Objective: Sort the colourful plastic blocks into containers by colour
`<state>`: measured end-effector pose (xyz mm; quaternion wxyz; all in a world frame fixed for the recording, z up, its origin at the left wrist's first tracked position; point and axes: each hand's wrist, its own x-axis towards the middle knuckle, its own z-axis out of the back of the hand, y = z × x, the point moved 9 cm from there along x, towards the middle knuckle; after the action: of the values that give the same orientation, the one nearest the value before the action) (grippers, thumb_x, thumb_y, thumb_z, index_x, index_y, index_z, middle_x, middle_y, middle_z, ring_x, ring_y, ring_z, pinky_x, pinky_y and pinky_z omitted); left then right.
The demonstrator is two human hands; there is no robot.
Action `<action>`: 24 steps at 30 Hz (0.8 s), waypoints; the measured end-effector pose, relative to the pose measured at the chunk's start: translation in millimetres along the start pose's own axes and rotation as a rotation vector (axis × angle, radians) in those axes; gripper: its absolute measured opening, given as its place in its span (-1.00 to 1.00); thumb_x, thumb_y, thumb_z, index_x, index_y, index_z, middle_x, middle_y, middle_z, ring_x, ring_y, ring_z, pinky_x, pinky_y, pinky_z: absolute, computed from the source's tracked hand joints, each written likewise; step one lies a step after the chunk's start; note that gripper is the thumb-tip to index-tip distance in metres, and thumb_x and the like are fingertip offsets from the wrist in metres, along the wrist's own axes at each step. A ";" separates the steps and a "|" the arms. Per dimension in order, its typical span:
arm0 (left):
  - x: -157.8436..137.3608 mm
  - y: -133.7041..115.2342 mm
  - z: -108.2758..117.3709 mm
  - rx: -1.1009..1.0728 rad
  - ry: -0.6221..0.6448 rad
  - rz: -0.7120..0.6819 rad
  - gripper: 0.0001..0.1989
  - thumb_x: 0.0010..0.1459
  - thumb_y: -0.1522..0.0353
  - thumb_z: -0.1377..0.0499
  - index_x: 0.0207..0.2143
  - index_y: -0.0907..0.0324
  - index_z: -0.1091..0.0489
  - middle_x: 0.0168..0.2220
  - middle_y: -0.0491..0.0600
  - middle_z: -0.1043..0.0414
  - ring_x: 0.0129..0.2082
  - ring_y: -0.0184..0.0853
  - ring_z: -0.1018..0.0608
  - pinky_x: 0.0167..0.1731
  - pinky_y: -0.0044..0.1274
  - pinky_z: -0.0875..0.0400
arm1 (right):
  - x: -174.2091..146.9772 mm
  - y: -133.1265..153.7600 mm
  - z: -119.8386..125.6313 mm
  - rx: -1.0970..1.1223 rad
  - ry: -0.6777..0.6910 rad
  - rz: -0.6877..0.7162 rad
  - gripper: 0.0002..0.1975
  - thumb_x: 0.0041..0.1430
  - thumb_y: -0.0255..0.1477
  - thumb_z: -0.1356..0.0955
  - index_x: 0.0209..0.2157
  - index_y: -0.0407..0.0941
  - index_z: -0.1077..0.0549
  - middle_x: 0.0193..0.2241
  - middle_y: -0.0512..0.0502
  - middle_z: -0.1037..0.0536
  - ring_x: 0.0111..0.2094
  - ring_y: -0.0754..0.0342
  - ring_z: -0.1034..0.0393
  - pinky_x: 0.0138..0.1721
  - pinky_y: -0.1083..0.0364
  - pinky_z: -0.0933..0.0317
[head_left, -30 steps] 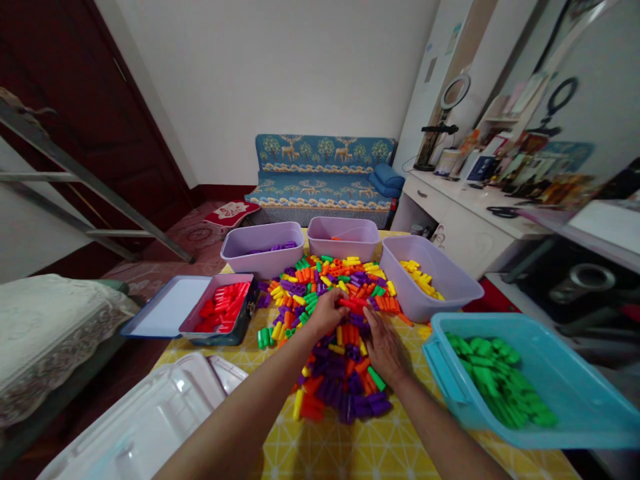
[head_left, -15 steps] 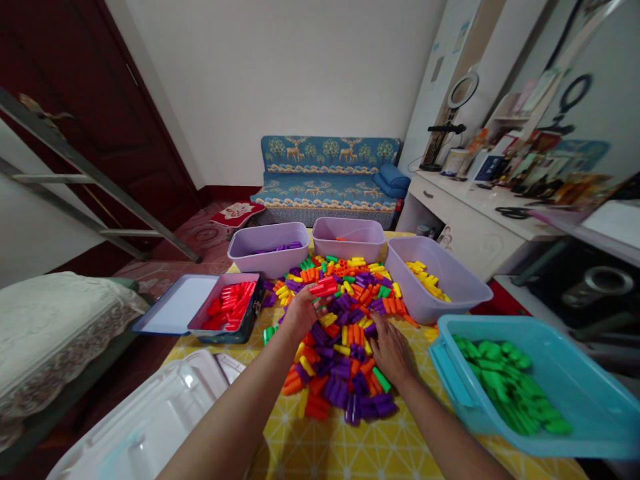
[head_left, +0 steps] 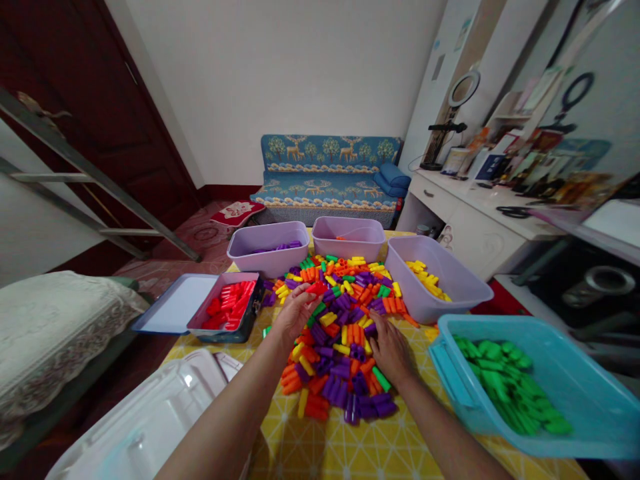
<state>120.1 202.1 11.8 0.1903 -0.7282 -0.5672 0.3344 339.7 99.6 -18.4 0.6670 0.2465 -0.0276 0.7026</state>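
Pinched in the fingers of my left hand (head_left: 295,312) is a red plastic building piece (head_left: 316,289), held just above the pile. My right hand (head_left: 391,348) lies at the right side of the pile, fingers spread over orange, yellow and purple pieces, with nothing visibly gripped. Between both hands spreads a heap of tube-shaped building pieces (head_left: 341,367) in purple, orange, yellow and green. To the left, red pieces (head_left: 233,303) fill a box (head_left: 227,335) with its lid folded open.
Lilac bins hold purple (head_left: 237,257), orange (head_left: 349,250) and yellow pieces (head_left: 435,308) along the back and right. A blue tub (head_left: 590,373) with green pieces stands at the near right. A white plastic lid (head_left: 145,413) lies at the near left.
My left hand has moved slightly left with the red piece, and its fingers have closed more around it. The right hand stays about where it was.
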 end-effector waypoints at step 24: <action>-8.9 11.8 -8.3 0.122 0.166 0.050 -0.70 -0.26 0.56 -0.15 -0.36 0.18 -0.34 -0.47 -0.18 -0.39 -0.46 -0.47 -0.48 -0.21 -0.47 -0.53 | 0.9 -0.9 -1.8 0.045 0.002 -0.010 -0.43 0.12 -0.59 -0.25 0.19 -0.15 -0.22 0.17 -0.20 -0.39 0.17 -0.06 -0.28 0.17 -0.07 -0.20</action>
<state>133.0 191.1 12.3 0.2722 -0.7544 -0.5096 0.3115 340.0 101.3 -19.9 0.6650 0.2608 -0.0100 0.6998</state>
